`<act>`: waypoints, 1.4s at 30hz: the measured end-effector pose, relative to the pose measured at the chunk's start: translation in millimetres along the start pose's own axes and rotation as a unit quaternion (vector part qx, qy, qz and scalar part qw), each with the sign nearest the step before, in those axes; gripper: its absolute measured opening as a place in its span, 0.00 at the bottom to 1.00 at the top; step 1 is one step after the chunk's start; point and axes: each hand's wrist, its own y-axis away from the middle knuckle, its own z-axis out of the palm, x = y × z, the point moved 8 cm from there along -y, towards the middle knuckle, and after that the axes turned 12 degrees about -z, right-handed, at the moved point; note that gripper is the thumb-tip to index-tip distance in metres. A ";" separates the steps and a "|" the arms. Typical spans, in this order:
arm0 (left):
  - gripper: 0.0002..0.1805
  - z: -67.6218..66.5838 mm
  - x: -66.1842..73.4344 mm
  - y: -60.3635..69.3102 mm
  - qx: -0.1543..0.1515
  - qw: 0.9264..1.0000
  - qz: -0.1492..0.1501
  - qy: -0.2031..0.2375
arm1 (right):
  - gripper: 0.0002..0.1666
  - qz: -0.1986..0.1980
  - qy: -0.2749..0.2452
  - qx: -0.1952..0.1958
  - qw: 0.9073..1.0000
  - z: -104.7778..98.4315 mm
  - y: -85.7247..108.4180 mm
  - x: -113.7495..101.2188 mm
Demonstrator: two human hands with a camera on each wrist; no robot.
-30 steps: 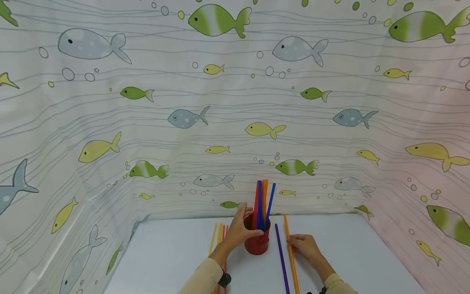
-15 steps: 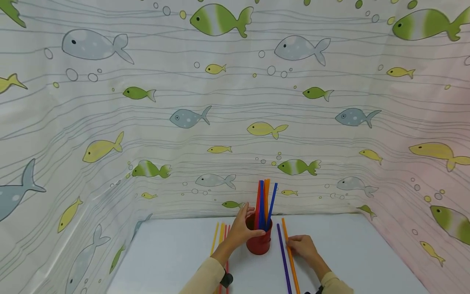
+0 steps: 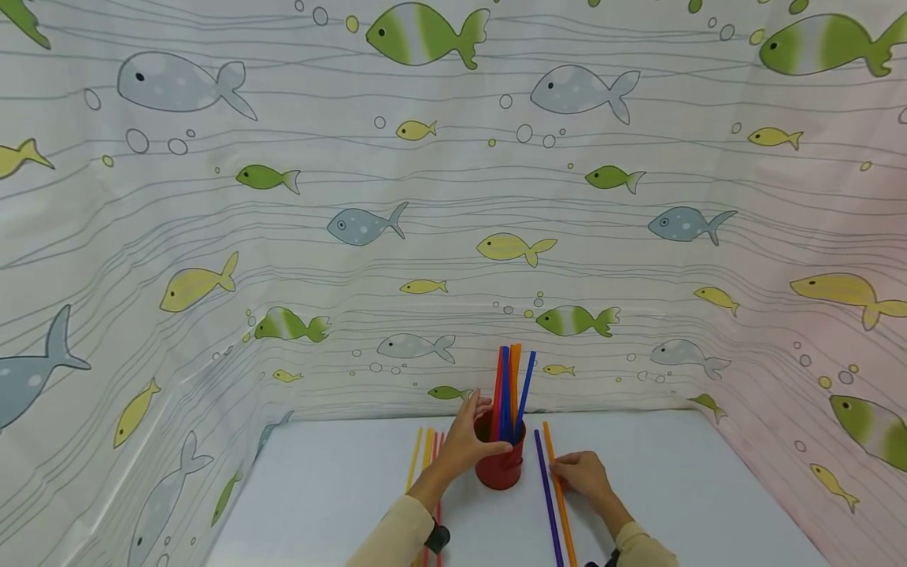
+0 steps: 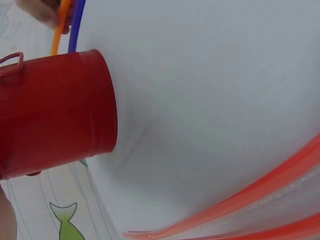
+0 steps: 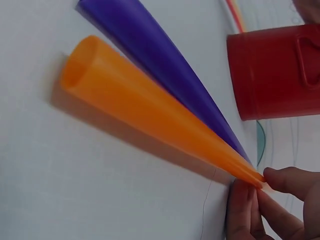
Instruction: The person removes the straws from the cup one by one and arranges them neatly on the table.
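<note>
In the head view my left hand [image 3: 460, 447] holds a red bucket [image 3: 498, 474] near its rim, the thumb in front and the fingers at the far left side. Red, blue and orange straws [image 3: 505, 394] stand in the bucket. My right hand [image 3: 584, 476] pinches an orange straw [image 3: 558, 500] between thumb and fingers. That straw lies along the table beside a purple straw [image 3: 546, 488]. The right wrist view shows the hollow near end of the orange straw [image 5: 85, 65], slightly raised, with the purple straw [image 5: 150, 50] alongside.
Left of the bucket, yellow straws [image 3: 413, 461] and red straws [image 3: 439, 512] lie on the white table [image 3: 319, 488], partly hidden by the left arm. A fish-patterned curtain [image 3: 425, 189] hangs behind the table and along both sides.
My right hand has shifted slightly left with the orange straw, bringing its far end nearer the purple straw and a little closer to me. The left hand and bucket stay put.
</note>
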 end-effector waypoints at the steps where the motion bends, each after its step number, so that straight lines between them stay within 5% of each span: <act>1: 0.61 -0.2 0.4 0.0 0.000 1.000 0.001 0.001 | 0.14 -0.001 0.005 -0.001 1.000 0.2 -0.2 -0.1; 14: 0.61 -0.9 2.2 0.2 -0.001 1.000 0.007 -0.004 | 0.11 -0.024 0.017 -0.008 1.000 3.8 -3.7 -0.3; 32: 0.61 0.6 -1.4 1.0 -0.008 1.000 0.006 0.000 | 0.11 -0.004 0.030 0.001 1.000 0.2 0.0 -3.7; 42: 0.61 -1.4 0.3 0.7 -0.001 1.000 0.013 -0.001 | 0.11 -0.067 -0.017 0.050 0.996 -17.3 -5.2 -51.3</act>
